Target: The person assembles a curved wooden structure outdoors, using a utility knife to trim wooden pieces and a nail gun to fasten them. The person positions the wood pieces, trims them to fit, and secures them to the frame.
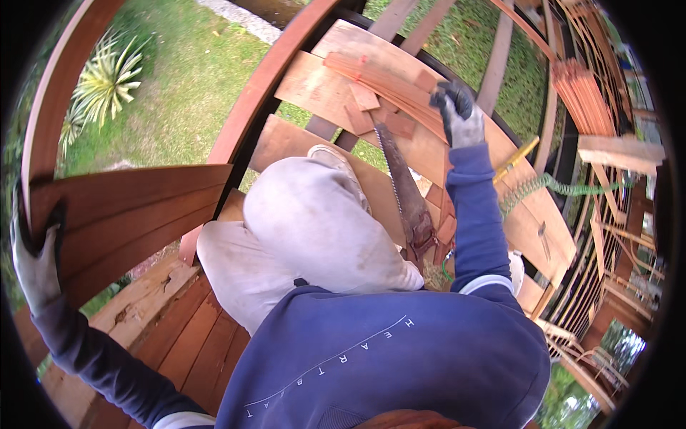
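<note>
At the far left, my left hand (37, 261), in a grey and black work glove, is closed around the end of a reddish-brown wooden board (136, 196). Its thumb lies against the board's face. My right hand (461, 116), gloved the same way, is raised with curled fingers near the end of a bundle of thin wooden strips (389, 91). Whatever those fingers hold, if anything, is hidden. Between my knee and right forearm lies a handsaw (401, 186) with a rusty blade and a reddish handle. Small wood offcuts (364, 97) sit by its tip.
Pale plywood sheets (304, 84) rest over dark beams, with gaps showing grass below. A green coiled hose (532, 189) and a yellow bar (516, 161) lie right of my forearm. A reddish beam (250, 107) runs along the left edge. More slats (582, 96) are stacked at right.
</note>
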A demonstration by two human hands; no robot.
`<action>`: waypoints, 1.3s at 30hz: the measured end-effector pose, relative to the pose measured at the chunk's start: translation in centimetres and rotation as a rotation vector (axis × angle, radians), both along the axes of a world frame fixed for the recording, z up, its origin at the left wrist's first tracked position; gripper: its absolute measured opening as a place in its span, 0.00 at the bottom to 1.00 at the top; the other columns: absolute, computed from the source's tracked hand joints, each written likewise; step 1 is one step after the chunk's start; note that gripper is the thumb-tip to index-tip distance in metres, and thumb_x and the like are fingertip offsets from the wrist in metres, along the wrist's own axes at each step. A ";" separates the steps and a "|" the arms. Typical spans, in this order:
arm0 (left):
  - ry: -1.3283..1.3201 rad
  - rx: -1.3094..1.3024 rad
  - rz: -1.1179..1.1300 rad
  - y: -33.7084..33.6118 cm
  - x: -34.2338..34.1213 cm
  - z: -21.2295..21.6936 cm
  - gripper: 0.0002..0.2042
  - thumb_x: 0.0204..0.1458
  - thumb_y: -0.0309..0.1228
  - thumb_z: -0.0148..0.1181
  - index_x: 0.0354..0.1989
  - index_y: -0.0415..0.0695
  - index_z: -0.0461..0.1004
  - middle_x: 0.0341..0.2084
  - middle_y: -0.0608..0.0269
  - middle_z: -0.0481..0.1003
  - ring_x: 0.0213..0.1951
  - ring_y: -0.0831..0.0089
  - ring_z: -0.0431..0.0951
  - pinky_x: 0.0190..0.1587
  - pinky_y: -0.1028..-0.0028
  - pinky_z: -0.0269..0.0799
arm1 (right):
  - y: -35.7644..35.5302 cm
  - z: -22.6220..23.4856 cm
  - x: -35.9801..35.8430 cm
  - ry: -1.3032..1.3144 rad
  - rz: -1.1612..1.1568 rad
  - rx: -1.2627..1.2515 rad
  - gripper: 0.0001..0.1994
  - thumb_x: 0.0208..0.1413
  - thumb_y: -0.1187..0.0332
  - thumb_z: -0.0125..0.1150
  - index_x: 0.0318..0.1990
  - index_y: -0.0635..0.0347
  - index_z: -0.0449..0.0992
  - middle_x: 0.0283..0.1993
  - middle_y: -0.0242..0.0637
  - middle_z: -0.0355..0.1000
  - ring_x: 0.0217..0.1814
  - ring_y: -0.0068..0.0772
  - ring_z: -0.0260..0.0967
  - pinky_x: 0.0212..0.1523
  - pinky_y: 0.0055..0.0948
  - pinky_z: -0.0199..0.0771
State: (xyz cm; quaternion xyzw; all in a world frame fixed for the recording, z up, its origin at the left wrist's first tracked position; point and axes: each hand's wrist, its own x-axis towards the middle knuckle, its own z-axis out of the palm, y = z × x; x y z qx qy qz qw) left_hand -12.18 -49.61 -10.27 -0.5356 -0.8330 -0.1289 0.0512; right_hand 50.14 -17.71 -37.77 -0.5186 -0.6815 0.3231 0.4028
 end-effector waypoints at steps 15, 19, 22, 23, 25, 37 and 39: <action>0.242 -0.106 -0.002 1.7 -3.7 -0.1 0.31 0.52 0.37 0.60 0.64 0.37 0.62 0.60 0.44 0.65 0.60 0.54 0.66 0.63 0.63 0.59 | -41.3 -19.6 13.5 -0.644 -0.014 -1.172 0.22 0.53 0.52 0.56 0.49 0.58 0.75 0.46 0.53 0.75 0.52 0.49 0.73 0.57 0.42 0.70; 0.229 -0.125 -0.004 2.9 -1.1 -0.2 0.33 0.52 0.38 0.61 0.65 0.37 0.59 0.62 0.44 0.63 0.63 0.53 0.63 0.65 0.63 0.56 | -38.7 -18.1 17.3 -0.774 -0.525 -1.003 0.24 0.52 0.52 0.58 0.50 0.59 0.73 0.48 0.53 0.75 0.51 0.50 0.73 0.54 0.43 0.71; 0.328 -0.055 -0.142 1.9 -1.4 -0.2 0.36 0.51 0.35 0.61 0.68 0.41 0.54 0.66 0.45 0.57 0.67 0.56 0.57 0.68 0.64 0.51 | -33.8 -19.1 21.2 -0.850 -0.713 -0.812 0.24 0.51 0.52 0.60 0.49 0.60 0.72 0.45 0.53 0.75 0.48 0.51 0.74 0.51 0.45 0.73; 0.313 -0.066 -0.100 2.8 0.0 -0.3 0.36 0.50 0.35 0.61 0.69 0.42 0.54 0.66 0.45 0.56 0.68 0.57 0.56 0.68 0.64 0.50 | -32.6 -19.2 22.8 -0.895 -0.786 -0.749 0.24 0.51 0.52 0.60 0.49 0.61 0.72 0.44 0.53 0.75 0.47 0.52 0.74 0.50 0.46 0.73; 0.291 -0.088 0.018 2.6 2.9 0.1 0.37 0.49 0.34 0.61 0.69 0.45 0.53 0.67 0.46 0.55 0.68 0.57 0.55 0.69 0.65 0.49 | -29.2 -19.0 24.7 -0.907 -0.858 -0.766 0.26 0.50 0.52 0.60 0.51 0.62 0.70 0.44 0.54 0.75 0.46 0.53 0.74 0.49 0.46 0.73; 0.141 0.067 0.060 1.9 2.9 -0.7 0.46 0.32 0.29 0.70 0.66 0.42 0.57 0.59 0.43 0.64 0.62 0.48 0.62 0.64 0.59 0.57 | -22.0 -22.1 30.4 -0.686 -1.106 -1.129 0.45 0.44 0.54 0.67 0.66 0.68 0.54 0.52 0.55 0.73 0.54 0.48 0.73 0.56 0.41 0.72; 0.079 0.079 0.060 2.2 3.9 -0.4 0.44 0.31 0.25 0.69 0.65 0.39 0.58 0.58 0.44 0.65 0.61 0.49 0.63 0.64 0.61 0.57 | -21.9 -21.0 31.7 -0.668 -1.168 -1.087 0.44 0.44 0.54 0.67 0.65 0.68 0.55 0.51 0.55 0.73 0.54 0.49 0.73 0.55 0.40 0.73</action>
